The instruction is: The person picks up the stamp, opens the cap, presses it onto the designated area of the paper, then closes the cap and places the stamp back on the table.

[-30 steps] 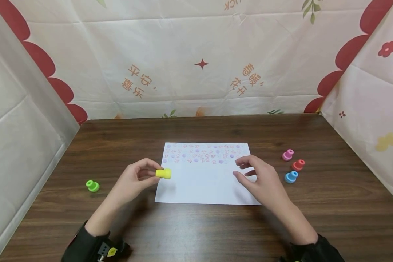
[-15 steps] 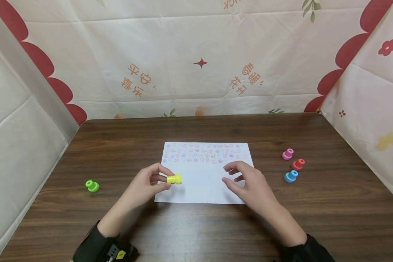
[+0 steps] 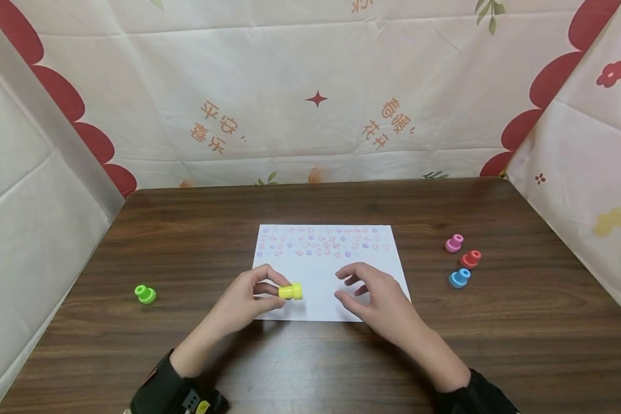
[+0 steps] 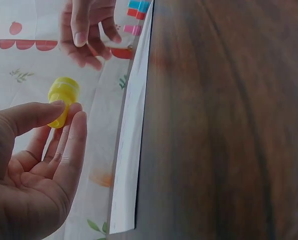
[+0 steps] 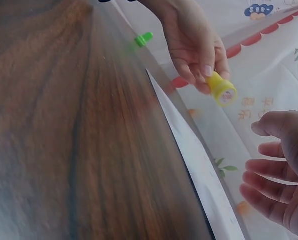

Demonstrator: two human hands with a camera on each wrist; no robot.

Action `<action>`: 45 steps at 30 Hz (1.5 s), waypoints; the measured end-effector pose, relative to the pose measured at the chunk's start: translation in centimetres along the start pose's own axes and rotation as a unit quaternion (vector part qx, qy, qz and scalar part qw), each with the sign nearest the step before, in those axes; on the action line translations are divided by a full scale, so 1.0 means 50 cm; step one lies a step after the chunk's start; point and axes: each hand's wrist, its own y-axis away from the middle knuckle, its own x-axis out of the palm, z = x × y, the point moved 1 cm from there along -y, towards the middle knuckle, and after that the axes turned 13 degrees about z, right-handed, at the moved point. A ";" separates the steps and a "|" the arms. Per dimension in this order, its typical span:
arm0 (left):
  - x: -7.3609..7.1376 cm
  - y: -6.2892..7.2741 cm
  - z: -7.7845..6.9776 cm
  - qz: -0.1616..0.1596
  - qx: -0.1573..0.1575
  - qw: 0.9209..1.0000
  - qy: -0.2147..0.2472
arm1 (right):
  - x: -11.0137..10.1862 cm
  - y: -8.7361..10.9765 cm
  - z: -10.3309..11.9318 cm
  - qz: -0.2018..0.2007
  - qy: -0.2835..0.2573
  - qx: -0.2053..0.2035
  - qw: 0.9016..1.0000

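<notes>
Worktop [image 3: 310, 368], one, dark wood grain. White sheet [image 3: 321, 306], one, lying flat on it; rows of small reddish and purple marks toward the far edge, near part plain. Hands, two, raised above that plain part: left hand [image 3: 245, 302] and right hand [image 3: 378, 302]. Over the last second I have seen both draw inward, the left bringing the yellow stamp [image 3: 291, 291] across from the sheet's left edge; to my judgement, this puts it nearly within the other's reach. Left grip: thumb and fingertips pinching the stamp's narrow end, the broad printed face toward the right hand, clear of the paper. Right grip: thumb and bent fingers parted widely, holding nothing. Stamps at rest, four: green stamp [image 3: 145, 294], well left of the sheet; pink stamp [image 3: 453, 243], red stamp [image 3: 470, 259] and blue stamp [image 3: 459, 278], close together at its right.
</notes>
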 end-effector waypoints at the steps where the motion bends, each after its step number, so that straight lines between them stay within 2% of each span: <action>1: 0.003 -0.002 0.001 0.002 0.001 1.000 0.002 | 0.002 0.000 0.001 0.002 -0.002 -0.004 1.000; 11: 0.029 -0.014 -0.001 0.019 0.018 1.000 0.017 | 0.022 -0.002 0.012 0.026 -0.020 -0.021 0.999; 28: 0.049 -0.021 -0.001 0.029 0.027 0.999 0.021 | 0.046 -0.004 0.031 0.058 -0.050 -0.042 0.996; 45: 0.050 -0.019 -0.003 0.038 0.034 0.998 0.025 | 0.052 -0.006 0.037 0.047 -0.070 -0.065 0.994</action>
